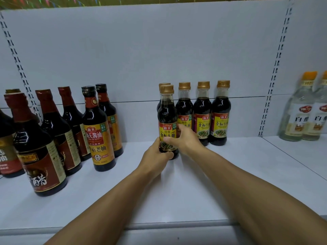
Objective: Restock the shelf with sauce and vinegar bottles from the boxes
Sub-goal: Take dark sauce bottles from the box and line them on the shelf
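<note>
A small dark soy sauce bottle (167, 114) with a gold cap and a red-yellow label stands upright on the white shelf (177, 188), at mid depth. My left hand (156, 154) wraps its lower left side. My right hand (184, 138) grips its lower right side, fingers across the label. Another gold-capped bottle stands right behind it, mostly hidden. Three matching soy sauce bottles (202, 112) form a row just to its right, near the back panel.
Larger dark sauce and vinegar bottles (99, 128) crowd the shelf's left part, the nearest one (39, 149) close to the front. Clear white vinegar bottles (300, 108) stand on the adjoining shelf at far right. A slotted upright (270, 82) divides the bays.
</note>
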Tool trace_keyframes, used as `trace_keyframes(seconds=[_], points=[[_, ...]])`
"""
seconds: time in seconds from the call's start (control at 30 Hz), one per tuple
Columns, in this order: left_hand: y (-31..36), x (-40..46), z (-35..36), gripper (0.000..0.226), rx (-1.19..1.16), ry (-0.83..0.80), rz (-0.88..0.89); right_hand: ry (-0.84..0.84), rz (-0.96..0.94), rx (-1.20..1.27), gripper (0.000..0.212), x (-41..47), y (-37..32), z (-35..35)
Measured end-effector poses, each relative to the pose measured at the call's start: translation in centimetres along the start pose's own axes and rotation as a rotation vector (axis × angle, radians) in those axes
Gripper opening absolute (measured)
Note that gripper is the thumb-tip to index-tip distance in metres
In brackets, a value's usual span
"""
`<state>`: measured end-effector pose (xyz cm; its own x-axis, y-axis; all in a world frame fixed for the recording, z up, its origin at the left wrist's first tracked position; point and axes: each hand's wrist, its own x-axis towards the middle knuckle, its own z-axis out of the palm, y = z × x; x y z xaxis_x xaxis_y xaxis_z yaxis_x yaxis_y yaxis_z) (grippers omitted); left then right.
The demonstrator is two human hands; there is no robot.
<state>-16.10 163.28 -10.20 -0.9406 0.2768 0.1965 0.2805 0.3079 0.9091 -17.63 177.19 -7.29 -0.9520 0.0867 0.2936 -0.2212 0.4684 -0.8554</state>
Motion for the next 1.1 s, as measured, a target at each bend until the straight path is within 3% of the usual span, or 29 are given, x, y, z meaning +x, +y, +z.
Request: trace_keyframes(seconds=[0.67, 0.9, 1.1], points=[[0.8, -0.5, -0.4, 0.048, 0.059, -0.018, -0.060, 0.015, 0.034, -0.012, 0.052, -0.4, -0.2, 0.5], [2.2, -2.7, 0.1, 0.050, 0.087, -0.007, -0.003, -0.013, 0.022, -0.075, 0.030, -3.9, -1.0, -1.3], [3.1, -5.4, 0.9, 0.059, 0.081, -0.052, 0.013, 0.006, -0.022, -0.121, 0.028, -8.0, -2.4, -2.8]])
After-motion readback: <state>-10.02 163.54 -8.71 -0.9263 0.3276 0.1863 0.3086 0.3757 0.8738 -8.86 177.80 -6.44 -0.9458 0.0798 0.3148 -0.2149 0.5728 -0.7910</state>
